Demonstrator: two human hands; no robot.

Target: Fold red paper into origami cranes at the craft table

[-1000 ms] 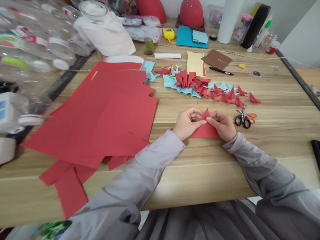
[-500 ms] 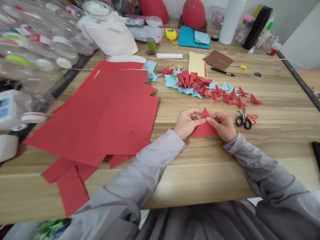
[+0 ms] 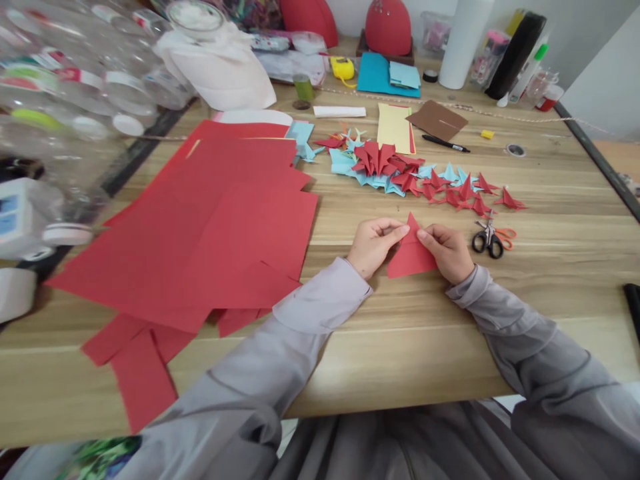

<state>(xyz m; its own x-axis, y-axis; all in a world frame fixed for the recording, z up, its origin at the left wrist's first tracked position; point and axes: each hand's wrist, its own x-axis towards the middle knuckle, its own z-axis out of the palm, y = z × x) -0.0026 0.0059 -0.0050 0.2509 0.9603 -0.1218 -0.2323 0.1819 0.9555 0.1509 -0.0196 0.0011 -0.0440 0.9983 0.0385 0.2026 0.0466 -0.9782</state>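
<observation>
A small red folded paper [image 3: 411, 259], roughly triangular with its tip pointing away from me, is held up between both hands over the wooden table. My left hand [image 3: 374, 245] pinches its left edge near the tip, thumb on top. On the opposite edge, my right hand [image 3: 447, 252] grips it between thumb and bent fingers. A crease line runs across the paper below the thumbs. Just beyond my hands lie several red folded paper cranes [image 3: 465, 190] and light blue ones [image 3: 450, 173]. Scissors with black handles [image 3: 487, 241] rest right of my right hand.
Large red paper sheets [image 3: 200, 227] cover the table's left side, with red strips [image 3: 143, 377] in front. Behind are a black pen [image 3: 446, 143], brown paper [image 3: 437, 121], a yellow tape measure [image 3: 343, 69] and a white bottle [image 3: 464, 47]. Clear plastic bottles [image 3: 90, 87] crowd the far left.
Both thumbs have shifted slightly apart and away from the paper's middle, showing more of its face. The lower edge of the paper has tilted up a little at the right.
</observation>
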